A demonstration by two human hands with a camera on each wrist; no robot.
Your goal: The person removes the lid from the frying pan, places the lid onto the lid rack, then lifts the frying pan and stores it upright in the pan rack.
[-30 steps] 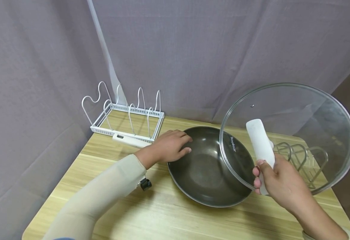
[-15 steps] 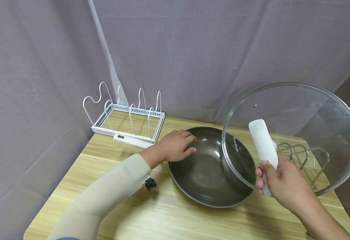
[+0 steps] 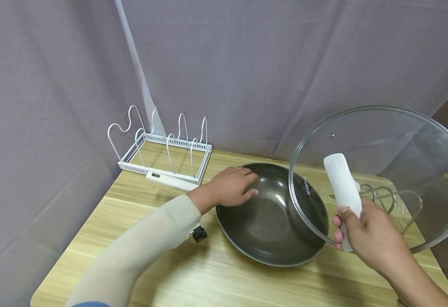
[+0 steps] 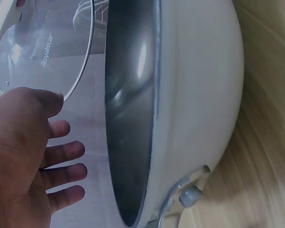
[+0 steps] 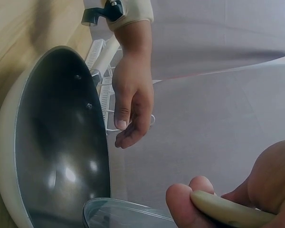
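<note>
A dark-lined wok (image 3: 271,226) with a cream outside (image 4: 199,95) stands on the wooden table, its white handle (image 3: 170,181) pointing left. Over the wok's left side hovers my left hand (image 3: 233,187), fingers loosely bent and holding nothing. The left wrist view shows those fingers (image 4: 64,152) apart from the wok's rim. With my right hand (image 3: 377,238) I grip the white handle (image 3: 342,183) of a big glass lid (image 3: 404,145). The lid is raised and tilted, overlapping the wok's right side in the head view. Its edge (image 5: 128,209) shows near the wok in the right wrist view.
A white wire rack (image 3: 166,170) stands at the back left, behind the wok's handle. Seen through the lid, a smaller metal wire rack (image 3: 396,200) sits at the right. Grey cloth (image 3: 247,76) hangs behind the wooden table (image 3: 193,277).
Both hands have shifted slightly to the right, the right one carrying the lid along. The wok and the white rack stay almost where they were.
</note>
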